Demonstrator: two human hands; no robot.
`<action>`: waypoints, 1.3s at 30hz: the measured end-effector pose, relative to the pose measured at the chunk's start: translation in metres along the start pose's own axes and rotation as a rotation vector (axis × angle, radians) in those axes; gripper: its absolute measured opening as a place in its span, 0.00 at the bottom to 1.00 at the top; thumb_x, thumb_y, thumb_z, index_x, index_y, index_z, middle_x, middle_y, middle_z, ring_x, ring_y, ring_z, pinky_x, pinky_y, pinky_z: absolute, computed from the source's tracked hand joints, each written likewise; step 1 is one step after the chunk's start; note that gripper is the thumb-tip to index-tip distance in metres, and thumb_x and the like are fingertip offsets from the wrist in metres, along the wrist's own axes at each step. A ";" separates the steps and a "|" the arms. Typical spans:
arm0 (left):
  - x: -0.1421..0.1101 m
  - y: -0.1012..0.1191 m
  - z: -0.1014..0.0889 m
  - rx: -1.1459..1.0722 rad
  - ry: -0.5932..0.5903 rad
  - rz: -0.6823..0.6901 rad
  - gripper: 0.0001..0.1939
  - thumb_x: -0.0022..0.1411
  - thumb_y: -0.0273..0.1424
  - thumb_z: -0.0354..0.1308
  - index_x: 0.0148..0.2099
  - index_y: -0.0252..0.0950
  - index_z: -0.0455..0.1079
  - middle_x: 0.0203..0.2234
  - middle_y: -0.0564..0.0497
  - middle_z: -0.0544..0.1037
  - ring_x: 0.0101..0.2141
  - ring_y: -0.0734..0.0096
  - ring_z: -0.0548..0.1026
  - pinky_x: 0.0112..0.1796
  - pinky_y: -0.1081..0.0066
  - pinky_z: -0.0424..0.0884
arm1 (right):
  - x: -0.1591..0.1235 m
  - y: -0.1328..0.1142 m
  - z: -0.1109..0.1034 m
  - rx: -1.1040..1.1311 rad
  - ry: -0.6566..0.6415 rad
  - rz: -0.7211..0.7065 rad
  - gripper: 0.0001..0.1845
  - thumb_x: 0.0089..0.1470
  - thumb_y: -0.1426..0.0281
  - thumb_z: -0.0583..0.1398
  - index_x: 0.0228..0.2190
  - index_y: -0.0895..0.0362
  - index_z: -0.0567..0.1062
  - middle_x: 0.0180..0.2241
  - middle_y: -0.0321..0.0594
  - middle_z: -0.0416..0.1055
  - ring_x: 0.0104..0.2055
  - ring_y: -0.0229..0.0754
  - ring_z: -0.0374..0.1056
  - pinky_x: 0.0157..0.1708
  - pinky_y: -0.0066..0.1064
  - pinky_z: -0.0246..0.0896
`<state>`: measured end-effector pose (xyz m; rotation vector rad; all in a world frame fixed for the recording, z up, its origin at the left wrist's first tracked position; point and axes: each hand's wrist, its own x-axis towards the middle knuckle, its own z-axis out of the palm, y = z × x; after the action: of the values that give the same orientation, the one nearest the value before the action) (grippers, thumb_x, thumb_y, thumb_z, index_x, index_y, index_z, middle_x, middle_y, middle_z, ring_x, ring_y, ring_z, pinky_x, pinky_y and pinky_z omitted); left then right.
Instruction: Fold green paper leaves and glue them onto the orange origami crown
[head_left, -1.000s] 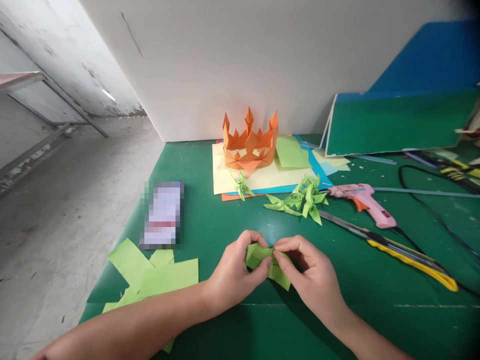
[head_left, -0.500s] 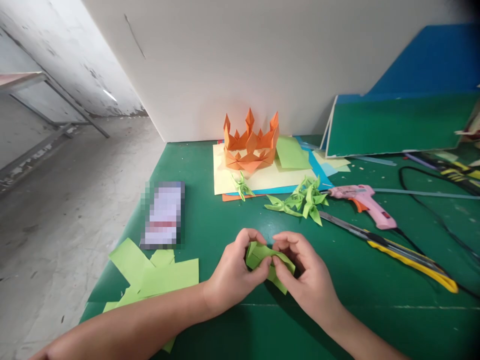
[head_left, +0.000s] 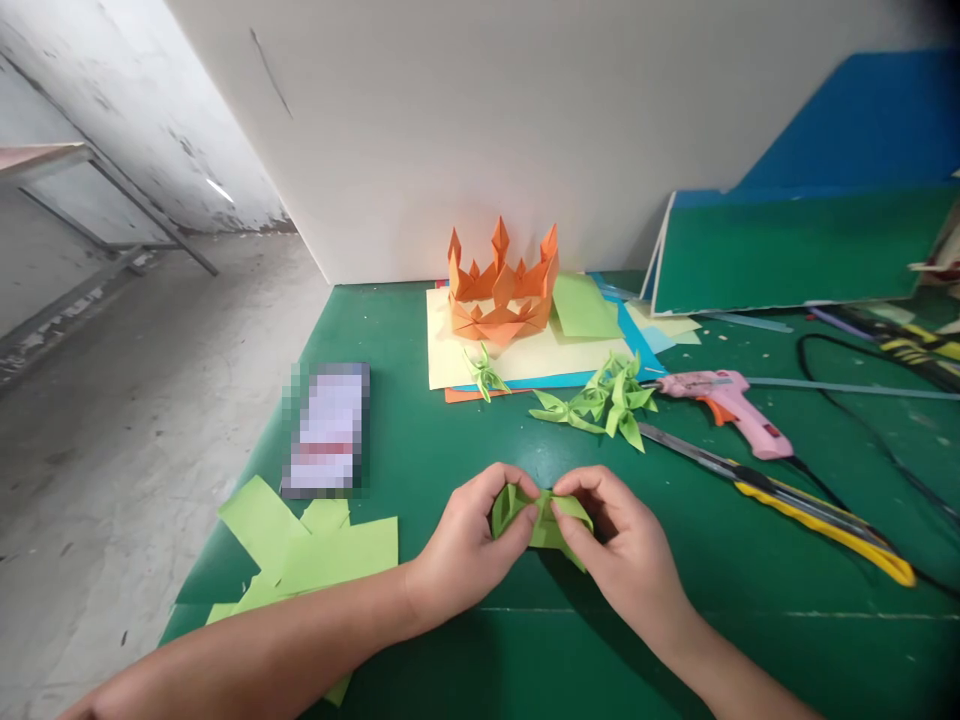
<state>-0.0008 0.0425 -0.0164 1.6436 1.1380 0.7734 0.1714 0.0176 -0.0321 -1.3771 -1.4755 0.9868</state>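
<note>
A partly folded piece of light green paper [head_left: 546, 535] is pinched between both hands above the green table. My left hand [head_left: 480, 525] grips its left side, with thumb and fingers closed near the middle fold. From the other side, my right hand [head_left: 611, 530] pinches it the same way, the thumb in front and the fingers behind. Beyond the hands lie several folded green paper flowers [head_left: 607, 395], and a single one [head_left: 486, 372] sits apart to their left. Loose green paper pieces [head_left: 337, 555] are spread beside my left forearm.
An orange paper crown [head_left: 501, 322] stands on cream paper [head_left: 442, 355] at the back. A pink glue gun [head_left: 757, 415] and a yellow utility knife [head_left: 817, 520] lie at the right, with a black cord. A pixelated phone [head_left: 328, 430] rests at the left.
Both hands have shifted slightly and the green paper has turned between them. Its lower corner, which hung down before, is now raised. Everything else on the table is unchanged.
</note>
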 end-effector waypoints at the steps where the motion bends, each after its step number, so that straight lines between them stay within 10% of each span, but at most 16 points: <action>1: 0.000 0.000 0.000 0.002 0.003 0.000 0.03 0.62 0.29 0.54 0.40 0.39 0.64 0.29 0.56 0.70 0.29 0.77 0.67 0.31 0.76 0.64 | 0.000 0.000 -0.001 -0.002 -0.008 0.002 0.06 0.54 0.73 0.57 0.35 0.52 0.69 0.33 0.35 0.69 0.34 0.36 0.68 0.32 0.26 0.64; 39: 0.000 0.003 0.000 0.064 0.043 0.012 0.05 0.58 0.27 0.57 0.36 0.39 0.63 0.29 0.56 0.72 0.29 0.75 0.70 0.30 0.75 0.65 | -0.001 -0.004 0.003 0.033 -0.039 0.007 0.01 0.56 0.70 0.57 0.33 0.54 0.69 0.34 0.38 0.70 0.36 0.39 0.69 0.33 0.28 0.66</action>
<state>-0.0006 0.0420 -0.0137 1.6952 1.1948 0.7904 0.1678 0.0160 -0.0294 -1.3463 -1.4779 1.0438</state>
